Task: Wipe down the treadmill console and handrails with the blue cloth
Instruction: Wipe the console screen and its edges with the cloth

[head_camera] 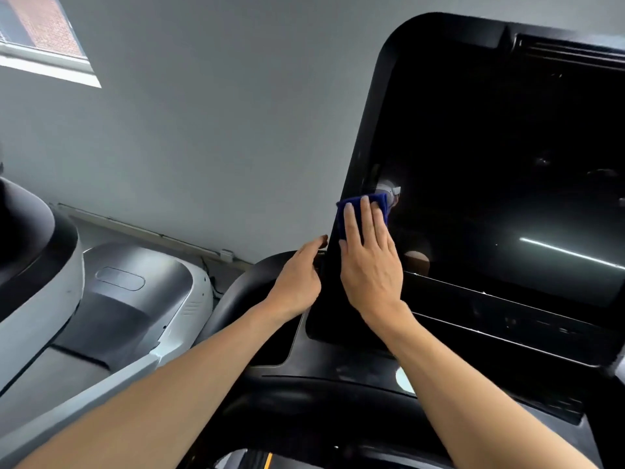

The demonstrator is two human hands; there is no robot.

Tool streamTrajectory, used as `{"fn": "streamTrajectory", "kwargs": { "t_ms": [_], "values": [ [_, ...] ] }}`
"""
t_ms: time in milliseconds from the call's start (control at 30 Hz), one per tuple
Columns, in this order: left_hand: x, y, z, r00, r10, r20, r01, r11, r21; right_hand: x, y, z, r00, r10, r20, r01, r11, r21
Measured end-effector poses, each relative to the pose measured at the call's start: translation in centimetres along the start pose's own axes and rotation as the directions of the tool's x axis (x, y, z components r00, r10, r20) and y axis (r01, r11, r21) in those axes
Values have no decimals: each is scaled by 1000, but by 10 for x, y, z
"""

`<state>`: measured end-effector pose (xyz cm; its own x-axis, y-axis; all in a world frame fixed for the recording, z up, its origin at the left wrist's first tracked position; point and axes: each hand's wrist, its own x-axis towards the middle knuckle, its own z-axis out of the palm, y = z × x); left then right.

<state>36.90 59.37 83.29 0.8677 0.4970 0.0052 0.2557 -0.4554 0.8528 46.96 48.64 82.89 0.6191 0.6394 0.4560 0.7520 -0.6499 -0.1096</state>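
Observation:
The treadmill console (490,137) is a large glossy black screen that fills the right half of the view. My right hand (370,262) lies flat on its lower left part and presses the folded blue cloth (380,201) against the glass with the fingers spread. My left hand (299,275) holds the screen's left edge, thumb in front and fingers hidden behind it. A curved black handrail (247,282) runs below and behind the left hand.
A neighbouring grey and white machine (111,299) stands to the left. Behind everything is a plain grey wall (203,130) with a window (44,32) at the top left. The dark lower console panel (372,394) spans the bottom.

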Motion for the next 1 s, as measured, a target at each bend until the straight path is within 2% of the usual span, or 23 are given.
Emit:
{"fn": "streamTrajectory", "kwargs": {
  "t_ms": [100,233,433,533,633,767,800,867,933,1000],
  "values": [
    [6,-3,-4,1000,-5,7,5,998,-65,-24,-6,12,1000,-4,-29,3,999,-36],
    [1,-18,-6,997,1,80,14,982,-190,-84,-17,36,999,-29,25,32,994,-109],
    [1,-26,-15,991,38,132,-6,974,-229,-53,-35,37,994,93,-57,-97,992,-78],
    [2,-23,-21,983,93,157,-58,975,-213,-58,-43,42,959,252,-132,-254,967,1],
    [8,-28,-19,973,179,144,-158,976,-148,-95,-59,53,920,361,-149,-362,932,26],
    [13,-40,-4,959,269,93,-272,962,24,-84,-39,45,970,208,-129,-213,977,-25],
    [13,-40,-1,946,318,63,-323,942,94,-75,-25,39,967,209,-145,-219,974,-56],
    [14,-37,4,888,460,17,-450,858,249,-66,2,27,907,354,-228,-374,926,-52],
    [16,-33,8,810,586,27,-548,740,388,-78,7,23,833,471,-290,-499,866,-29],
    [16,-30,13,786,611,98,-572,656,492,-98,-13,34,859,443,-257,-473,878,-69]
  ]
}}
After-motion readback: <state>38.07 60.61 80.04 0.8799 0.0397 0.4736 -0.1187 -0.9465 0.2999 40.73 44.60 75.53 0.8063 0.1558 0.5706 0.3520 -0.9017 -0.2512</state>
